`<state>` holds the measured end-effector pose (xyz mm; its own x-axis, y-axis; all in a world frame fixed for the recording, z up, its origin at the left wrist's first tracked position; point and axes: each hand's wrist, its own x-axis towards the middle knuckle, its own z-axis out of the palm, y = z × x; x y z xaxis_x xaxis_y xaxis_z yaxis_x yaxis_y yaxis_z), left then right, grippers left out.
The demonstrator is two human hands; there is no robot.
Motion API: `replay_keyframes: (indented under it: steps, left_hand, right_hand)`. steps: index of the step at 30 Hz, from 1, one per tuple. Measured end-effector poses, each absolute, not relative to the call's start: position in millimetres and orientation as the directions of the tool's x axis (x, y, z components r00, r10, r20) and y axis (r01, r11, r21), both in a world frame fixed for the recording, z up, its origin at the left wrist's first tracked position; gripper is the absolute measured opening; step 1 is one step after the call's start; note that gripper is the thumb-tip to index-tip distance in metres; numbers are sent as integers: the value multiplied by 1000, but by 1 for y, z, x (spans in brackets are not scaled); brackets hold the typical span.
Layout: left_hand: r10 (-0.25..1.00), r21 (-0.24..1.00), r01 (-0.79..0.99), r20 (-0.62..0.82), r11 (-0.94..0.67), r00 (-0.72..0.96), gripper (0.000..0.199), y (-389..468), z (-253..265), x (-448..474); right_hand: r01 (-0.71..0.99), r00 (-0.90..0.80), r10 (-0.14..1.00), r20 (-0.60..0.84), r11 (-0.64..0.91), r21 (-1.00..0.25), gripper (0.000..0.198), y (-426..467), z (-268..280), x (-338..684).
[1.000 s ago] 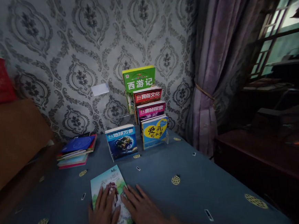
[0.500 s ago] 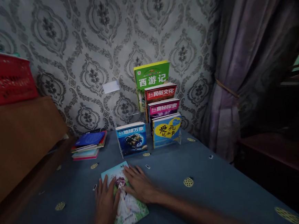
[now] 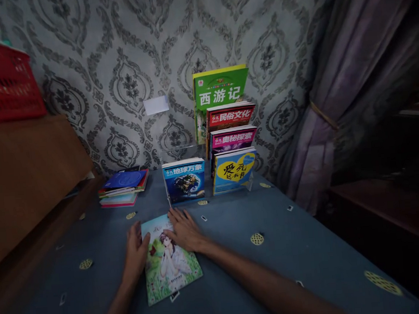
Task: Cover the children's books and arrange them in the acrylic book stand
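Note:
A picture book (image 3: 173,271) lies flat on the table, its pale green cover showing a drawn figure in white among flowers. My left hand (image 3: 135,250) grips the book's left edge, thumb on the cover and fingers along the outer side; the fingertips are partly hidden. Across the upper right corner of the cover rests my right hand (image 3: 186,231), open with its fingers spread. Just beyond stands a blue book with a globe on it (image 3: 185,184), in a clear stand (image 3: 180,147). Beside it is a blue book with a yellow heart (image 3: 234,172).
Behind the heart book rise a purple book (image 3: 233,139), a red book (image 3: 231,118) and a green book (image 3: 222,90). A stack of books (image 3: 123,185) lies at the back left. A cardboard box (image 3: 26,176) bears a red basket (image 3: 4,81). A curtain (image 3: 323,128) hangs right.
My left hand has slid off the cover's middle to the left edge, uncovering the drawn figure. My right hand stays at the upper right corner. The view has shifted slightly.

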<state>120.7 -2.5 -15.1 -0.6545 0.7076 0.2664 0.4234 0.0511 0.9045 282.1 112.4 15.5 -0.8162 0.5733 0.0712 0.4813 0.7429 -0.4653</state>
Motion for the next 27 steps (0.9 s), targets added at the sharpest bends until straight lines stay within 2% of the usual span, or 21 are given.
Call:
replay_keyframes:
  steps: [2,5,8,11,13,18,23,27]
  left_hand:
    - [676,976,213,131,39,-725,52,-1,-13,118]
    - [614,1000,-8,-18,19,-789,46,2,-7,115]
    - [583,971,-237,-175,-31,-794,33,3,2,108]
    - [607,908,-415,-303,-48,-734,24,1,13,101]
    - [642,887,-461,-353,-1,-680,21,-2,21,101]
    - [808,832,-532,-418,158,-415,19,-4,28,122]
    - [753,804,-581,-459,127,-471,23,3,23,147]
    - [719,774,-626,-488,94,-495,25,9,29,154]
  right_hand:
    - [481,-816,574,71,741,-468,69,112,16,283]
    - [488,-810,582,73,737,-467,69,111,16,283]
    - [499,-795,601,88,729,-468,68,110,15,283]
    - [498,-782,613,111,722,-479,68,108,14,284]
    - [497,-778,618,113,716,-491,69,108,13,285]
    - [500,-765,635,104,689,-525,72,106,16,289]
    - [497,-755,649,94,659,-565,70,101,22,294]
    - [524,-711,703,30,558,-644,72,89,22,299]
